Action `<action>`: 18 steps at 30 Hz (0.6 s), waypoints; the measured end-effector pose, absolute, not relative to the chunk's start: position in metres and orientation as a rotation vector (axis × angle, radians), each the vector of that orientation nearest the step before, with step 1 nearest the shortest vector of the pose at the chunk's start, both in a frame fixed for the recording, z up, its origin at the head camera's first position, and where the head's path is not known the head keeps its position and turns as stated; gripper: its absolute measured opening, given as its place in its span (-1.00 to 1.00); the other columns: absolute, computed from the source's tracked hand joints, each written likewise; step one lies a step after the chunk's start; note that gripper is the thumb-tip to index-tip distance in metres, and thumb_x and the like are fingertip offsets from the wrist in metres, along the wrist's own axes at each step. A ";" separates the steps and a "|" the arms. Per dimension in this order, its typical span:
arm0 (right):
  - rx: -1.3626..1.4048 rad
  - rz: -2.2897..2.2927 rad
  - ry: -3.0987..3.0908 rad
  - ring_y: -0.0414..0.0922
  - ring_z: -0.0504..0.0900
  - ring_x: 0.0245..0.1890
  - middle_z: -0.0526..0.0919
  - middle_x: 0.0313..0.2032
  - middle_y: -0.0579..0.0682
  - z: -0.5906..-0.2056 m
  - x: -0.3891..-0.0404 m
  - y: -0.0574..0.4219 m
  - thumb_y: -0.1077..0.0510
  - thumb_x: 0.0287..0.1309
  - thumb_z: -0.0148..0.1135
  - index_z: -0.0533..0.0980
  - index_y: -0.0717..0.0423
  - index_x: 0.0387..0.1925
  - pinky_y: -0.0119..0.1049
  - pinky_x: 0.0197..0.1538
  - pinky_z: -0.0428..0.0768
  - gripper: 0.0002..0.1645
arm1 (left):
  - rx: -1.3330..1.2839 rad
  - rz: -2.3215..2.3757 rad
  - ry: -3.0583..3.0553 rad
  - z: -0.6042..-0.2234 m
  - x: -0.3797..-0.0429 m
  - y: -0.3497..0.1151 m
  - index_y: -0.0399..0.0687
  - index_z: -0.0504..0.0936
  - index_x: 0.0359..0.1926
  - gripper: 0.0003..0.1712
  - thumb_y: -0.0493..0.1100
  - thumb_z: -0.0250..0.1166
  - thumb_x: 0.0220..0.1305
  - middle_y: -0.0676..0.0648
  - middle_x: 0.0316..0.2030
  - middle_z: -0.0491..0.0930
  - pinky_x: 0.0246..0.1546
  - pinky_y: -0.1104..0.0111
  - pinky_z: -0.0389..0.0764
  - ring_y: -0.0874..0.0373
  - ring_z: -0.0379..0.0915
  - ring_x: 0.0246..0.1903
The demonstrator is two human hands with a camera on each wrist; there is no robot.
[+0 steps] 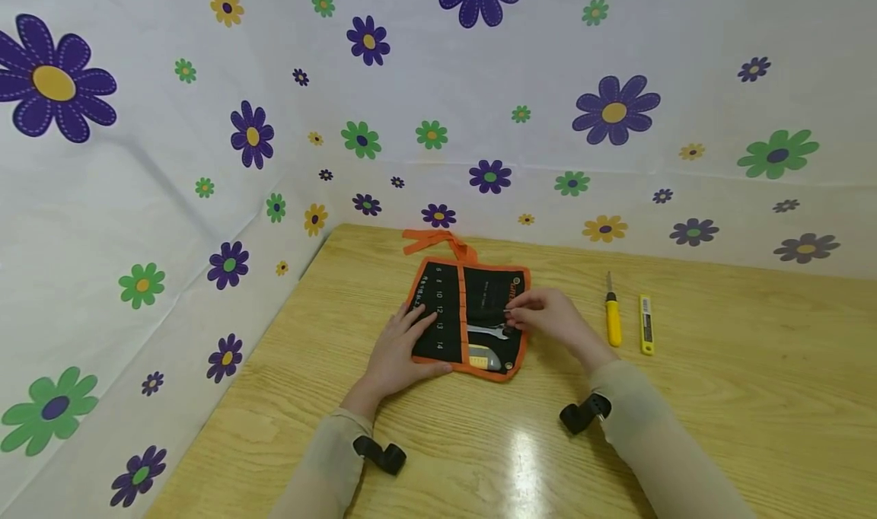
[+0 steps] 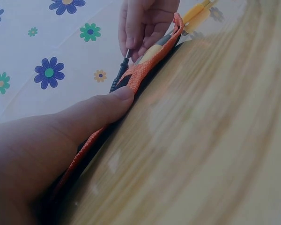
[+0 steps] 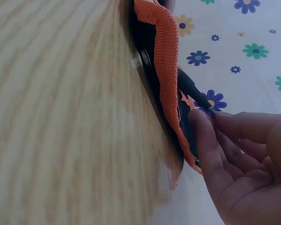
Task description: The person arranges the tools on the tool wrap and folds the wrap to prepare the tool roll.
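Observation:
A black tool roll (image 1: 473,291) with orange edging and white size numbers lies spread on the table. My left hand (image 1: 393,355) rests on its left part, fingers spread, the thumb (image 2: 117,98) along the near orange edge. At the right part, my right hand (image 1: 551,321) pinches the thin metal shaft of a slim black-handled screwdriver (image 3: 193,89) between thumb and fingertips. The screwdriver's handle points toward the roll's pockets. In the pockets sit an open-end wrench (image 1: 488,331) and, nearest me, a grey and yellow utility knife (image 1: 486,358).
Right of the roll lie a yellow-handled screwdriver (image 1: 613,317) and a flat yellow case (image 1: 646,325). Orange tie straps (image 1: 438,239) trail from the roll's far edge. A flower-printed sheet (image 1: 548,62) stands behind and left of the wooden table (image 1: 740,382).

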State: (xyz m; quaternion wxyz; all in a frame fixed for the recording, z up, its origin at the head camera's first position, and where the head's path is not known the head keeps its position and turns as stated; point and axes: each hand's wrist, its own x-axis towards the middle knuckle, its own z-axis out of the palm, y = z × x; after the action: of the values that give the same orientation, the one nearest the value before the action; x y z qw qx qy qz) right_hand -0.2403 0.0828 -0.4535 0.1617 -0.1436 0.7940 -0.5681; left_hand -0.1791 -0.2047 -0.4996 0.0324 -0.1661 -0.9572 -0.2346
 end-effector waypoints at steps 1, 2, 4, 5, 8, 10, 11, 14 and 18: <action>-0.412 -1.599 2.285 0.02 0.68 -0.21 0.67 -0.18 0.25 -0.453 -0.241 0.083 0.32 0.31 0.11 0.56 0.43 -0.08 -0.26 -0.16 0.66 -0.75 | -0.509 -0.721 -2.948 -0.500 -0.179 -0.205 0.07 0.23 0.43 0.06 0.38 0.37 -0.03 -0.11 0.43 0.07 0.40 0.06 -0.13 -0.09 -0.26 0.45; -0.410 -1.577 2.304 0.00 0.68 -0.23 0.67 -0.19 0.23 -0.453 -0.241 0.083 0.32 0.31 0.11 0.57 0.42 -0.09 -0.27 -0.17 0.66 -0.76 | -0.505 -0.718 -2.952 -0.499 -0.179 -0.205 0.08 0.23 0.43 0.06 0.38 0.37 -0.03 -0.11 0.44 0.07 0.40 0.06 -0.14 -0.09 -0.26 0.45; -0.423 -1.515 2.355 -0.05 0.67 -0.29 0.68 -0.22 0.21 -0.453 -0.242 0.083 0.33 0.30 0.12 0.58 0.41 -0.10 -0.29 -0.21 0.66 -0.77 | -0.502 -0.715 -2.952 -0.500 -0.179 -0.205 0.09 0.23 0.44 0.06 0.38 0.37 -0.03 -0.10 0.44 0.07 0.40 0.07 -0.14 -0.08 -0.26 0.45; -0.428 -1.484 2.385 -0.07 0.67 -0.32 0.68 -0.24 0.19 -0.453 -0.242 0.082 0.33 0.29 0.13 0.59 0.40 -0.12 -0.30 -0.23 0.66 -0.78 | -0.502 -0.717 -2.950 -0.500 -0.179 -0.204 0.09 0.23 0.43 0.06 0.39 0.37 -0.03 -0.10 0.43 0.08 0.40 0.07 -0.14 -0.09 -0.26 0.45; -0.458 -1.364 2.488 -0.13 0.64 -0.40 0.68 -0.30 0.15 -0.452 -0.243 0.080 0.35 0.26 0.15 0.61 0.38 -0.15 -0.34 -0.30 0.64 -0.81 | -0.500 -0.717 -2.947 -0.500 -0.179 -0.204 0.09 0.24 0.43 0.06 0.39 0.37 -0.04 -0.10 0.43 0.08 0.40 0.06 -0.13 -0.09 -0.25 0.44; -0.479 -1.283 2.542 -0.15 0.61 -0.44 0.67 -0.34 0.12 -0.451 -0.243 0.078 0.36 0.26 0.15 0.62 0.37 -0.18 -0.35 -0.34 0.63 -0.82 | -0.501 -0.716 -2.943 -0.500 -0.179 -0.204 0.09 0.24 0.43 0.06 0.39 0.37 -0.04 -0.10 0.43 0.09 0.40 0.05 -0.13 -0.10 -0.25 0.44; -0.487 -1.250 2.557 -0.16 0.60 -0.46 0.67 -0.36 0.11 -0.450 -0.244 0.076 0.37 0.26 0.14 0.62 0.37 -0.19 -0.35 -0.35 0.62 -0.83 | -0.500 -0.717 -2.943 -0.500 -0.179 -0.204 0.09 0.25 0.43 0.06 0.39 0.37 -0.04 -0.10 0.43 0.09 0.40 0.05 -0.13 -0.10 -0.25 0.44; -0.505 -1.177 2.580 -0.17 0.58 -0.48 0.64 -0.40 0.07 -0.447 -0.244 0.073 0.38 0.28 0.10 0.61 0.37 -0.21 -0.34 -0.37 0.60 -0.82 | -0.495 -0.712 -2.943 -0.500 -0.179 -0.203 0.09 0.25 0.43 0.06 0.39 0.37 -0.04 -0.10 0.43 0.09 0.40 0.05 -0.12 -0.10 -0.25 0.44; -0.517 -1.137 2.602 -0.16 0.55 -0.49 0.61 -0.45 0.06 -0.444 -0.246 0.069 0.39 0.31 0.05 0.60 0.38 -0.24 -0.33 -0.39 0.58 -0.81 | -0.494 -0.704 -2.939 -0.500 -0.180 -0.204 0.10 0.25 0.43 0.06 0.39 0.37 -0.04 -0.10 0.43 0.09 0.39 0.02 -0.08 -0.10 -0.24 0.44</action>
State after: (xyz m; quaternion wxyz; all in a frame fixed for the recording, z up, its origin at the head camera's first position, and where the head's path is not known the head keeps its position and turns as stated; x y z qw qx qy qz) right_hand -0.2458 0.0686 -0.4440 0.1274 -0.1777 0.8941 -0.3908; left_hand -0.1795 -0.2036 -0.5004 0.0395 -0.1610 -0.9591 -0.2296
